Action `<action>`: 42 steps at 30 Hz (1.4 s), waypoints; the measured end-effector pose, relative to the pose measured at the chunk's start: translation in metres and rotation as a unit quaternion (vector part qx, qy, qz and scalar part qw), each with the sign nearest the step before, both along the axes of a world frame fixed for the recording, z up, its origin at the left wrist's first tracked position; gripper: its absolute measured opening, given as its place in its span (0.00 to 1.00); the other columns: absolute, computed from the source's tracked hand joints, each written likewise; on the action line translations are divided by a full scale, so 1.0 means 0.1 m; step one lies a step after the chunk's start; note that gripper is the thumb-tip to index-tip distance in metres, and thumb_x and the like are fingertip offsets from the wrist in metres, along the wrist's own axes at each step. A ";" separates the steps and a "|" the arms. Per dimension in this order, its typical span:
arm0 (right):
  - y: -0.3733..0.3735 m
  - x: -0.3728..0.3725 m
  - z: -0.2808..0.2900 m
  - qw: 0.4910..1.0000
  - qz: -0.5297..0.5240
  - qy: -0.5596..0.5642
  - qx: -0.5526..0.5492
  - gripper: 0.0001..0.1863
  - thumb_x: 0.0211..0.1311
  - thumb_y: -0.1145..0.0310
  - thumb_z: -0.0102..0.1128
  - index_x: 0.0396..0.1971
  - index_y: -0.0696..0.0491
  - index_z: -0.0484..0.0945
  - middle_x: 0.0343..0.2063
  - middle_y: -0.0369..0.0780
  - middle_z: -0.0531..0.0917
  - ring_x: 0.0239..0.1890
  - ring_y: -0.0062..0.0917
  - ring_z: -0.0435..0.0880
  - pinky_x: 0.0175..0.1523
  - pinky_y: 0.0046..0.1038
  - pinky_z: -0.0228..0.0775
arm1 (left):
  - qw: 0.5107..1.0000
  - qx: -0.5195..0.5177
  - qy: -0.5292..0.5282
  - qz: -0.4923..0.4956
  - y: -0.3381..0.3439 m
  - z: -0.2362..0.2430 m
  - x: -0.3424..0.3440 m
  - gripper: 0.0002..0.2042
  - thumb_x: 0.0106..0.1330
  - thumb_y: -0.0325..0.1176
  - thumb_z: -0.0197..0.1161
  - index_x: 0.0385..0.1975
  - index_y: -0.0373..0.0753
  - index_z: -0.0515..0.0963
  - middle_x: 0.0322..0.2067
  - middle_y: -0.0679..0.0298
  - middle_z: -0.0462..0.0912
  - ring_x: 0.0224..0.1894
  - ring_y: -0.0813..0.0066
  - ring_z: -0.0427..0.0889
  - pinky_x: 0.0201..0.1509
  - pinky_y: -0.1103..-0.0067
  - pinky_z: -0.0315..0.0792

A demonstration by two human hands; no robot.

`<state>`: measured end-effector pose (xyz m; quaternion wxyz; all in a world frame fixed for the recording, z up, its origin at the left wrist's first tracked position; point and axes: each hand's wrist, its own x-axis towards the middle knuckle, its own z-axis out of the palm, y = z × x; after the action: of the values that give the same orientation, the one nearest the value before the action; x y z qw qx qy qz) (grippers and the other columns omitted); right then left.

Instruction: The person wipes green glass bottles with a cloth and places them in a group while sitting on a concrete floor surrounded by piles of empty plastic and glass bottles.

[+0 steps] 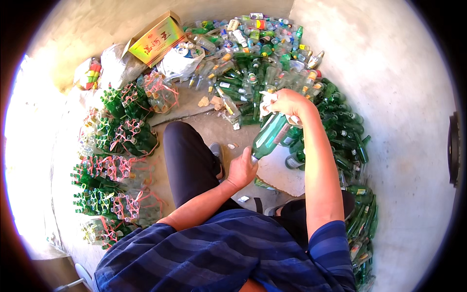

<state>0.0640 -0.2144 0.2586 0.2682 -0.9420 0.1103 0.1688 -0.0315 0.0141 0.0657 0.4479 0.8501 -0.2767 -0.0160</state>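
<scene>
Many loose bottles lie piled ahead, with tied bundles at the left. Left hand grips the green bottle by its neck, while right hand presses a white cloth on its base, probably wiping; turning it comes next.

Green bottle's neck — hidden by left hand.

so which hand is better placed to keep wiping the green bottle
Right, probably. The right hand already presses the white cloth on the green bottle's wide end, while the left hand grips its neck to steady it.
</scene>
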 end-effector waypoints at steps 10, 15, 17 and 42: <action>-0.17 -0.02 -0.07 0.981 -0.102 -0.038 0.159 0.12 0.60 0.64 0.69 0.38 0.55 0.87 0.29 0.41 0.88 0.33 0.23 0.87 0.36 0.29 0.77 | 0.998 -0.048 0.030 0.010 -0.05 0.00 0.03 0.21 0.59 0.29 0.64 0.52 0.41 0.70 0.34 0.44 0.83 0.39 0.39 0.82 0.41 0.53 0.76; -0.19 -0.23 -0.03 0.844 -0.051 -0.066 0.530 0.11 0.63 0.68 0.67 0.43 0.56 0.82 0.31 0.39 0.84 0.32 0.27 0.86 0.41 0.33 0.81 | 0.987 -0.134 0.080 -0.039 -0.08 0.01 0.04 0.21 0.60 0.29 0.65 0.53 0.41 0.69 0.35 0.44 0.83 0.38 0.43 0.83 0.42 0.59 0.76; -0.12 -0.26 -0.23 0.720 -0.053 -0.110 0.683 0.17 0.66 0.59 0.67 0.45 0.56 0.79 0.35 0.44 0.85 0.40 0.34 0.87 0.48 0.39 0.82 | 0.971 -0.207 0.093 -0.075 -0.12 -0.02 0.08 0.21 0.61 0.28 0.65 0.54 0.39 0.69 0.34 0.49 0.84 0.35 0.50 0.85 0.41 0.63 0.77; 0.99 -1.39 -1.45 0.729 -0.233 -0.137 0.629 0.16 0.51 0.78 0.69 0.41 0.55 0.77 0.27 0.36 0.80 0.22 0.19 0.79 0.25 0.23 0.72 | 0.657 -0.453 0.561 -0.220 -0.33 0.43 0.80 0.32 0.62 0.43 0.73 0.63 0.37 0.69 0.54 0.57 0.80 0.56 0.62 0.80 0.65 0.63 0.73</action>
<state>-0.0749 -0.1156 0.1139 0.8423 -0.5156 0.1570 0.0013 0.0489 -0.0187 0.1087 0.8312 0.2856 -0.1244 -0.4605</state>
